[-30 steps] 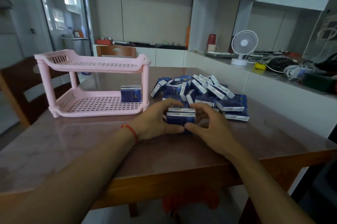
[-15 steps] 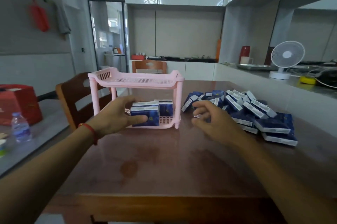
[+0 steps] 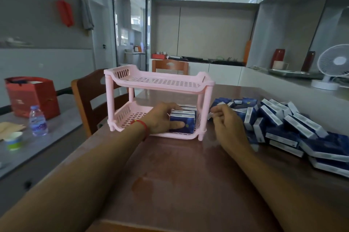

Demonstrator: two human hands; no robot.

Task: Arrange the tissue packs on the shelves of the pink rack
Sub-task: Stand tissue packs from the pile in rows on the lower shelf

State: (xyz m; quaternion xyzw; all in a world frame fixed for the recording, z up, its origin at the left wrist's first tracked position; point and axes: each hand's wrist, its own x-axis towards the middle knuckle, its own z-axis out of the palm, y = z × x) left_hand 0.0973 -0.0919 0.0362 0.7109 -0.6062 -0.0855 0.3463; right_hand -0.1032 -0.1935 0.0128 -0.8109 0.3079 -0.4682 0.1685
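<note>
A pink two-shelf rack (image 3: 157, 82) stands on the brown table (image 3: 179, 175). My left hand (image 3: 162, 118) reaches into its lower shelf and grips a dark blue tissue pack (image 3: 186, 123) with a white top at the shelf's right end, in front of another pack (image 3: 188, 107). The upper shelf holds nothing. My right hand (image 3: 226, 124) hovers just right of the rack at the edge of a pile of blue tissue packs (image 3: 283, 124), fingers curled and apart, nothing held.
A wooden chair (image 3: 88, 97) stands left of the rack and another (image 3: 170, 65) behind it. At left a grey table carries a water bottle (image 3: 37, 120), a cup (image 3: 14, 140) and a red bag (image 3: 32, 96). A white fan (image 3: 332, 67) sits on the right counter.
Both hands held a pack near the pile; my left hand carried it left into the rack's lower shelf beside the earlier pack. My right hand let go and stayed by the pile.
</note>
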